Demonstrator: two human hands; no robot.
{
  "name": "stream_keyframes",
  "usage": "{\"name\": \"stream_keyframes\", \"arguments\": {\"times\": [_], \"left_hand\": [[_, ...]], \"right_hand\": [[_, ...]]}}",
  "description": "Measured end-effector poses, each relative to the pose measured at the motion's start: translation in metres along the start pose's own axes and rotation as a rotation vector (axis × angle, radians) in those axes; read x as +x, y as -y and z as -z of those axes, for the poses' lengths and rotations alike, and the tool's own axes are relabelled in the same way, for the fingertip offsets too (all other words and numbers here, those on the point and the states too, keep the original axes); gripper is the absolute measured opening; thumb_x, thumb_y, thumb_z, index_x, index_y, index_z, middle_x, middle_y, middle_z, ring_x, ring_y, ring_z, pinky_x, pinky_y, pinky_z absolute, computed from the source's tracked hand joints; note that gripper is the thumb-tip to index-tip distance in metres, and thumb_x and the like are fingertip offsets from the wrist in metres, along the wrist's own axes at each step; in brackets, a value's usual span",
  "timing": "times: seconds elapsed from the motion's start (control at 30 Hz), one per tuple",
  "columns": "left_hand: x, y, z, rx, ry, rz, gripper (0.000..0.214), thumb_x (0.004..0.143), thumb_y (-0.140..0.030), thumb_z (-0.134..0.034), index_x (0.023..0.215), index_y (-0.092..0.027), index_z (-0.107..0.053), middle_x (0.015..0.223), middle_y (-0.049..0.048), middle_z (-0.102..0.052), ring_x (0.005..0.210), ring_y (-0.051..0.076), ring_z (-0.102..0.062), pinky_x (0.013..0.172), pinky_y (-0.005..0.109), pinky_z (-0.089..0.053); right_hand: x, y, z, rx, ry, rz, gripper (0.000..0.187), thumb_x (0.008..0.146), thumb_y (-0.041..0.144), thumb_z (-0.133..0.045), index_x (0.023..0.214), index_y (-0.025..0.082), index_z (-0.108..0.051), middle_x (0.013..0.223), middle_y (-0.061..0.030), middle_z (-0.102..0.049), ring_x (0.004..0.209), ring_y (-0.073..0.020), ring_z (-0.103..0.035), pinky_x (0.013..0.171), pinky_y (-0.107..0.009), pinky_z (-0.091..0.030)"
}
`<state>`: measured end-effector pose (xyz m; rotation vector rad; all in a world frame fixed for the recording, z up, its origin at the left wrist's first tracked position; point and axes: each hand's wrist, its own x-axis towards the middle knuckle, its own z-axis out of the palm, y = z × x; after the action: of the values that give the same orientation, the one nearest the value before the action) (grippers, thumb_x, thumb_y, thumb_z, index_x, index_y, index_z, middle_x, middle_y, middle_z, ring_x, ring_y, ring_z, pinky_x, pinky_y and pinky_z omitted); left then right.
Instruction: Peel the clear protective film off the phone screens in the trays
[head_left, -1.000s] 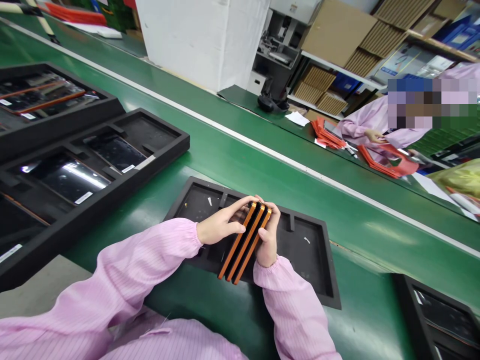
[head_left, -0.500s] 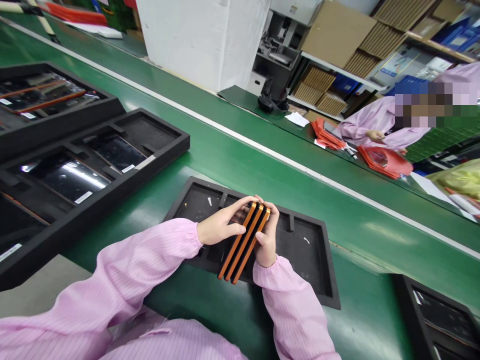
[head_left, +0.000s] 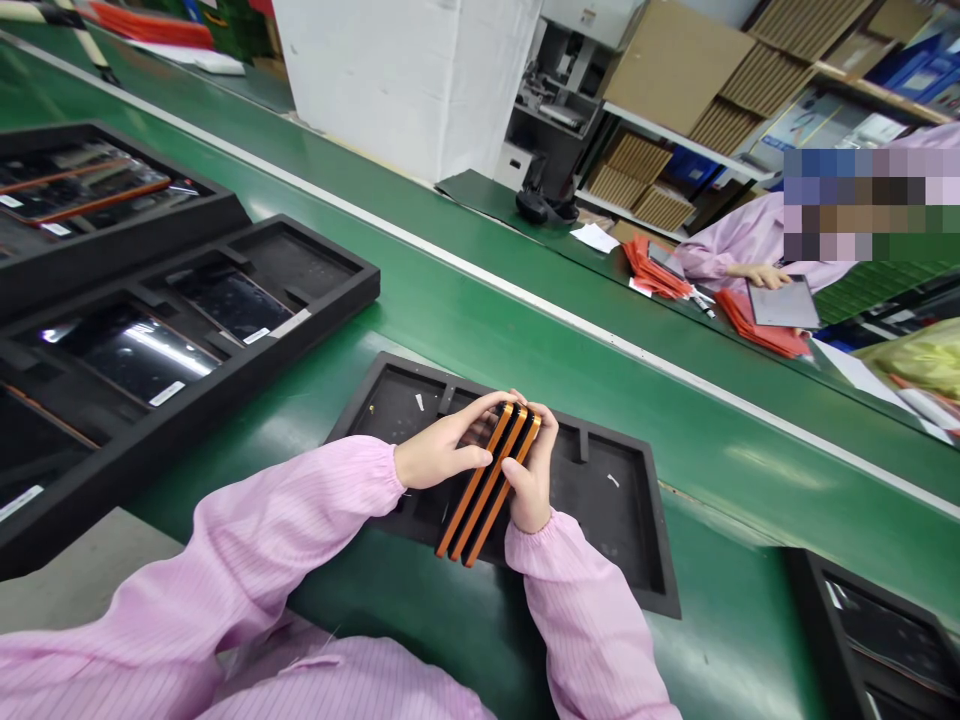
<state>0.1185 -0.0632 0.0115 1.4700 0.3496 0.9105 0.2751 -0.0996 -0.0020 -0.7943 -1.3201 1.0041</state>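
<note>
A stack of three thin orange-edged black panels (head_left: 486,490) stands on edge over a black foam tray (head_left: 615,520). My left hand (head_left: 442,452) grips the stack's left face, fingers curled over the top end. My right hand (head_left: 531,480) presses against its right face, fingers wrapped at the top. The stack's lower end rests near the tray's front rim. The tray's right pocket and far-left pocket hold only small white scraps.
Larger black foam trays (head_left: 225,330) with glossy dark panels sit to the left on the green conveyor belt (head_left: 525,330). Another tray (head_left: 877,640) lies at lower right. Across the belt a person in a pink sleeve (head_left: 742,250) handles a grey panel beside red stacks.
My hands and the stack stay almost still; my right hand shifts slightly down the stack. The person across the belt now has a grey panel in front of them.
</note>
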Motion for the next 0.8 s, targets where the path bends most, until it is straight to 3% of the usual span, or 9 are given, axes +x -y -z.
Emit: {"name": "stream_keyframes", "arguments": {"times": [0.2,0.5,0.8], "left_hand": [[0.0011,-0.002,-0.0018,-0.002,0.009,-0.014,0.065,0.083,-0.022,-0.058,0.144,-0.026,-0.035,0.151,0.0076,-0.038,0.131,0.027,-0.047,0.109,0.041,-0.039],[0.0,-0.0023,-0.0012,0.018,0.013,-0.035,0.065,0.084,-0.025,-0.059,0.144,-0.024,-0.034,0.151,0.0089,-0.039,0.131,0.027,-0.047,0.108,0.041,-0.041],[-0.0002,-0.0025,-0.002,0.059,0.017,-0.026,0.069,0.084,-0.025,-0.059,0.147,-0.025,-0.031,0.152,0.0095,-0.037,0.129,0.027,-0.049,0.107,0.041,-0.042]], "right_hand": [[0.0004,0.0038,-0.0048,-0.065,-0.081,0.024,0.061,0.078,0.05,-0.071,0.125,0.029,-0.039,0.141,-0.0107,-0.041,0.126,-0.0285,-0.049,0.106,-0.051,-0.041],[0.0001,0.0037,-0.0045,-0.057,-0.064,0.048,0.06,0.078,0.048,-0.072,0.125,0.028,-0.039,0.142,-0.0117,-0.039,0.127,-0.0303,-0.046,0.105,-0.055,-0.04],[0.0006,0.0034,-0.0043,-0.04,-0.056,0.055,0.06,0.077,0.048,-0.072,0.124,0.029,-0.039,0.141,-0.0107,-0.04,0.127,-0.0284,-0.047,0.104,-0.051,-0.043]]}}
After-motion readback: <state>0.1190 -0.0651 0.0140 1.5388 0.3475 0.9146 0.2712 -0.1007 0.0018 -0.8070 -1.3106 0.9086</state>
